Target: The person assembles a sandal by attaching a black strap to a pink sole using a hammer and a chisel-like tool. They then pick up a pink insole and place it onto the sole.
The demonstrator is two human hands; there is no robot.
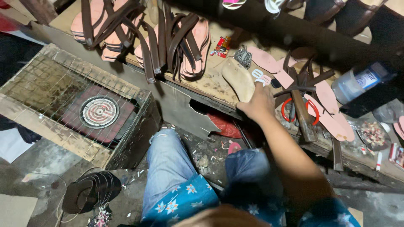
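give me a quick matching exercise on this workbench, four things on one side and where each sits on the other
Things:
1. right hand
2. scissors with red handles
3. coil heater
4. clear plastic bottle

Places:
A. under a wire grid in the box on the left
B. lying on its side at the bench's right end
C. on the tan shoe sole
D. among pink insoles, just right of the hand

Pairs: 1-C, 2-D, 3-A, 4-B

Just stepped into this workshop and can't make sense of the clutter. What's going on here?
A seated person in jeans reaches the right hand onto a low workbench, gripping a tan shoe sole. Pink insoles, red-handled scissors and strapped sandals lie around it. A coil heater sits in a box to the left. The left hand isn't visible.
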